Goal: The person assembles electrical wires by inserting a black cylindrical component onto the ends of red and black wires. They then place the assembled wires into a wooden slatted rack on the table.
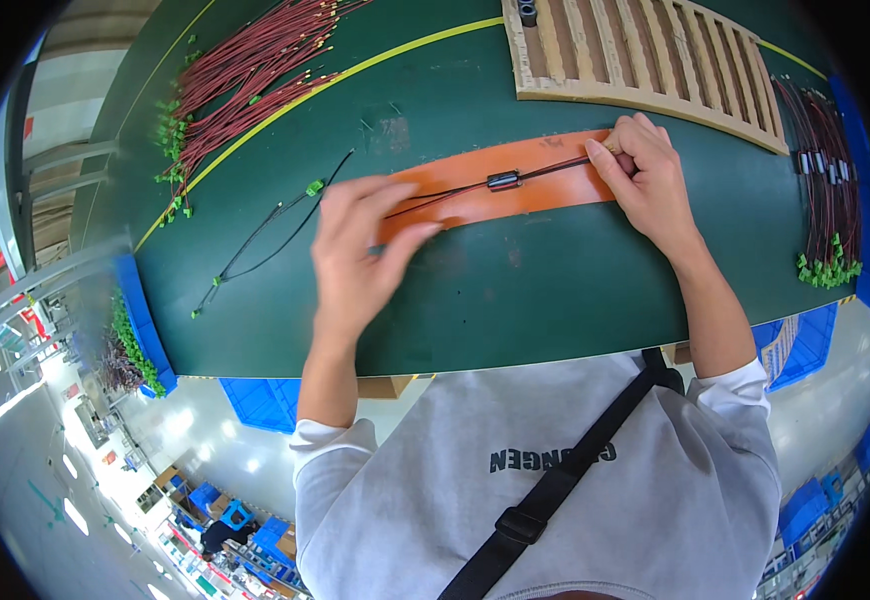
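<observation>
Straightening the cable [555, 169] over the orange strip [540, 203] looks like the step in hand; both lie over the green table [515, 310], black core [503, 180] between my hands; right hand [647, 175] pinches the cable right of the core; left hand [355, 235] is blurred, fingers parted near the left strands, contact I can't tell; next move seems to call for a light left pinch there.

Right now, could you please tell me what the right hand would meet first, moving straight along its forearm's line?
The right hand would probably meet the slotted rack first, though height is unclear.
</observation>
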`<state>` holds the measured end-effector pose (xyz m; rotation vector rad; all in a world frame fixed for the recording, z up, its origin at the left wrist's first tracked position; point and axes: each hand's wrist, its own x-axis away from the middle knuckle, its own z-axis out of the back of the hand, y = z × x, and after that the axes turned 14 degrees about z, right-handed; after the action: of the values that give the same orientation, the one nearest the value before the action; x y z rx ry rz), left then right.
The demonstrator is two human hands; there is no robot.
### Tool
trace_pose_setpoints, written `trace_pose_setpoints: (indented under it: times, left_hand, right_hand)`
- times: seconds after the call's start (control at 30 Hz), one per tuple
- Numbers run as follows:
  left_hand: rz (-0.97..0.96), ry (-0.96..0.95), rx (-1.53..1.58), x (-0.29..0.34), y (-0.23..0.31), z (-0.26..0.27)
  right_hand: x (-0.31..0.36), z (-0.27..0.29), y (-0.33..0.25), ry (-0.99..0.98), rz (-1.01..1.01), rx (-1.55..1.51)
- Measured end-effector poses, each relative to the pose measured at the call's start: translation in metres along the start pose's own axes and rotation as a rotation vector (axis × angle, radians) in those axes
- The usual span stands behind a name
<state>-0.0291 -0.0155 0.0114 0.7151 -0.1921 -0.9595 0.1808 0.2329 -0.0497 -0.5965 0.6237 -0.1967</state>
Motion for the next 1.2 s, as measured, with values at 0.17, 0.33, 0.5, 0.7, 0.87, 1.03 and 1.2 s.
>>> trace_pose_setpoints:
  times: [0.17,0.33,0.5,0.7,0.87,1.03,1.2]
  left_hand:
    - [-0.098,-0.144,0.048,-0.025,0.017,-0.048]
    - [-0.074,-0.262,0.181,-0.053,0.023,-0.049]
    - [0.005,-0.602,0.256,-0.099,0.054,-0.073]
    - [0.110,-0.915,0.223,-0.116,0.064,-0.092]
    - [0.237,-0.838,0.126,-0.104,0.069,-0.097]
    - [0.286,-0.979,0.203,-0.125,0.075,-0.084]
    - [0.038,-0.576,0.185,-0.083,0.030,-0.055]
  right_hand:
    - [0.001,0.000,0.003,0.020,0.029,-0.030]
    - [0.003,0.000,0.007,0.048,0.008,-0.050]
    - [0.004,-0.002,0.006,0.121,0.019,-0.191]
    - [0.007,0.001,0.008,0.096,-0.015,-0.200]
    - [0.010,-0.002,0.007,0.112,-0.014,-0.242]
    - [0.001,0.003,0.010,0.121,-0.150,-0.302]
    - [0.000,0.001,0.008,0.158,-0.069,-0.242]
